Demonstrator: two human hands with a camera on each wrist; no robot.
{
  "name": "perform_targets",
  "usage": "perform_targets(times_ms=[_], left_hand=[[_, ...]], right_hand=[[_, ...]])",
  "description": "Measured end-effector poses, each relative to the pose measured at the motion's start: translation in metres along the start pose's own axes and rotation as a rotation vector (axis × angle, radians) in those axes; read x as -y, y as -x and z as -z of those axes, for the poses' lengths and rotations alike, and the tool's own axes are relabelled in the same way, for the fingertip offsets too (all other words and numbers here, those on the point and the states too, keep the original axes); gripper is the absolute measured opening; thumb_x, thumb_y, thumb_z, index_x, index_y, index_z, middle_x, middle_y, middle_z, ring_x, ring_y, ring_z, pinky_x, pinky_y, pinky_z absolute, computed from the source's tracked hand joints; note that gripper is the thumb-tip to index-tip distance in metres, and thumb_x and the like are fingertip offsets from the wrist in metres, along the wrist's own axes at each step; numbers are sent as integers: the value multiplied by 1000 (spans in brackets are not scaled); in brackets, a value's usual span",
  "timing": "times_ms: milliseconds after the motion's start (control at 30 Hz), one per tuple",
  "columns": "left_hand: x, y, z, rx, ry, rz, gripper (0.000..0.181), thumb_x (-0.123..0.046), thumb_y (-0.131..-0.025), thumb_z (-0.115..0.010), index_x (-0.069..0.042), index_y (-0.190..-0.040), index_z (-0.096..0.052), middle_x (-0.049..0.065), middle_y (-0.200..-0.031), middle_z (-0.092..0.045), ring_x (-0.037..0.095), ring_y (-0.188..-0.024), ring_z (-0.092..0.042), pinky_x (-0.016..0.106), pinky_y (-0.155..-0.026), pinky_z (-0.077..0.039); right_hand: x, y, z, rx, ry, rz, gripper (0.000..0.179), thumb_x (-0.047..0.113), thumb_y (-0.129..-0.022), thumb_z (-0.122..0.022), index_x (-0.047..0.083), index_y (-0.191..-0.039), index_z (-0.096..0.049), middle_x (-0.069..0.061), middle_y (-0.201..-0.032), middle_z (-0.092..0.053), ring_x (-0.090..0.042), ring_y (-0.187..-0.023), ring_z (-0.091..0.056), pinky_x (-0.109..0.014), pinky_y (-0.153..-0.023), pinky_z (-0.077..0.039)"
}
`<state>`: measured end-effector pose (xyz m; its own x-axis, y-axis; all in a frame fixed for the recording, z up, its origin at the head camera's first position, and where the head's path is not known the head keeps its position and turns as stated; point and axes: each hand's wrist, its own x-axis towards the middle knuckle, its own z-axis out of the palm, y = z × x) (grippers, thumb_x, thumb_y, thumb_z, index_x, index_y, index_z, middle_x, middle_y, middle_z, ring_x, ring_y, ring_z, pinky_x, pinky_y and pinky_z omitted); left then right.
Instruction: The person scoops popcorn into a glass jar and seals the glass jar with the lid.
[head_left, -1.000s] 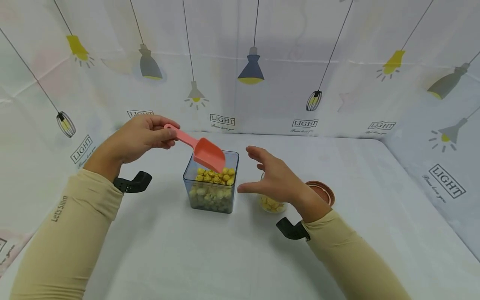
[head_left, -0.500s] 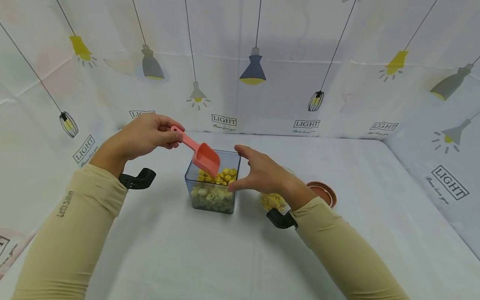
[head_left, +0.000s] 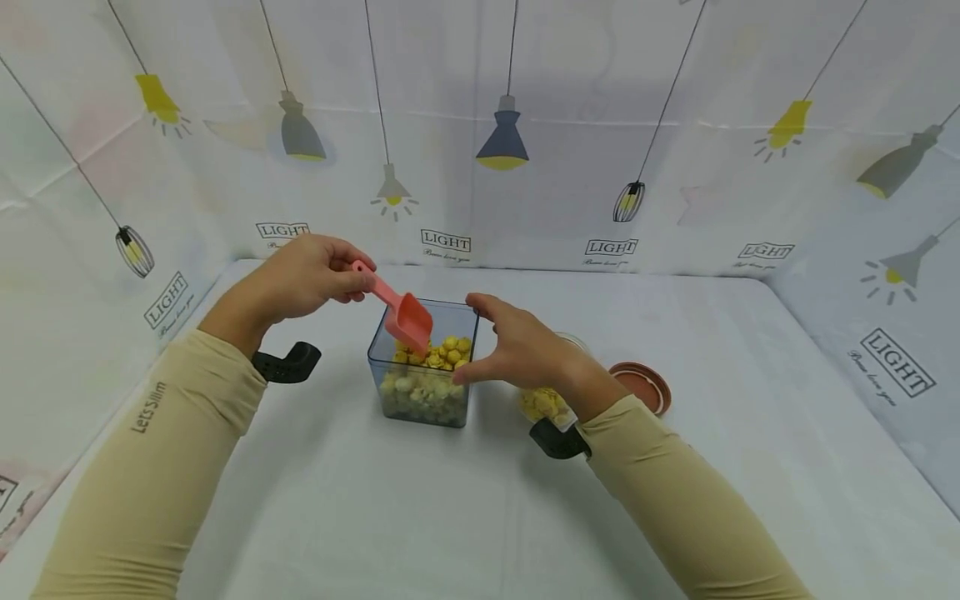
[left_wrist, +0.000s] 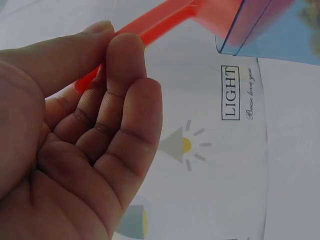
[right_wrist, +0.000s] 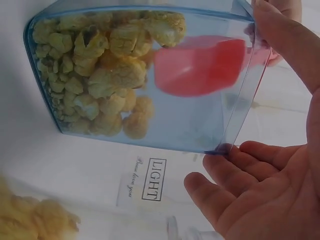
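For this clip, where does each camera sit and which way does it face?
Head: on the head, looking forward and down at the container; left hand, right hand and both sleeves show.
Left wrist: on that wrist, looking at the pink scoop; only the left hand shows.
Right wrist: on that wrist, looking at the container and popcorn; the right hand and part of the left hand show.
Shared: both wrist views catch the pink scoop and container.

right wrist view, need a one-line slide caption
Pink scoop reaching into a clear blue-tinted container of popcorn, the right hand's grip on its rim.
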<state>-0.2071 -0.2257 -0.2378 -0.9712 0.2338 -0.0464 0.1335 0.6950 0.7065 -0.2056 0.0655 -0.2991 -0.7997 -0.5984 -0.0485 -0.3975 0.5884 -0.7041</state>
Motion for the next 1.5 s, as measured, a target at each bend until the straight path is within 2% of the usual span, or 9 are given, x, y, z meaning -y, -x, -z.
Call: perform_targets(times_ms=[200,333,567,733,1033,1267,1500], left_hand=[[-5,-3,-5,4,-95,-42,25,-21,-99,-65,-2,-116,-67,5,-86,-70,25,-84,-62,37,-72,-47],[-13,-2,-8,13,-148,-41,25,-21,-99,-66,-2,-115,-68,5,-87,-71,26,-84,-62,36,-70,-48],[-25,-1,-8,9,-237,-53,23,-19,-99,-64,-2,-113,-68,5,-87,-72,23,-83,-62,37,-70,-47],[-33,-1,-7,29,-294,-71,23,-19,-98,-64,-2,-112,-70,4,-84,-71,23,-83,-62,38,-69,-46],[-45,0,-5,63,-334,-77,20,-17,-98,-63,-2,-111,-71,4,-85,-72,21,-85,-67,42,-76,-50],[-43,-4,-7,95,-346,-65,20,-17,-98,-62,-3,-110,-71,5,-86,-72,23,-85,-66,43,-77,-51],[-25,-13,-16,107,-304,-45,22,-18,-98,-64,-1,-110,-70,5,-85,-71,22,-83,-66,40,-76,-52]], right_hand=[[-1,2,-1,-11,-27,7,106,40,-77,-87,8,-158,-25,-8,-161,-30,-27,-145,-32,-46,-113,-34],[-3,3,-2,-8,-34,6,105,39,-78,-86,9,-158,-25,-7,-161,-30,-26,-145,-32,-45,-113,-34],[-5,1,-2,-16,-32,10,107,43,-77,-86,9,-158,-26,-7,-160,-31,-26,-145,-32,-46,-113,-34],[-5,1,-3,-19,-30,13,106,43,-77,-86,9,-158,-26,-6,-160,-32,-25,-145,-32,-45,-113,-34],[-4,1,-2,-24,-33,22,107,44,-77,-86,8,-157,-26,-7,-160,-31,-25,-145,-32,-44,-114,-33],[-3,2,-3,-25,-40,24,105,42,-78,-86,8,-157,-26,-7,-160,-31,-26,-145,-32,-44,-113,-33],[-3,2,-3,-26,-37,20,105,41,-78,-85,8,-158,-25,-7,-161,-30,-27,-145,-32,-45,-113,-34]])
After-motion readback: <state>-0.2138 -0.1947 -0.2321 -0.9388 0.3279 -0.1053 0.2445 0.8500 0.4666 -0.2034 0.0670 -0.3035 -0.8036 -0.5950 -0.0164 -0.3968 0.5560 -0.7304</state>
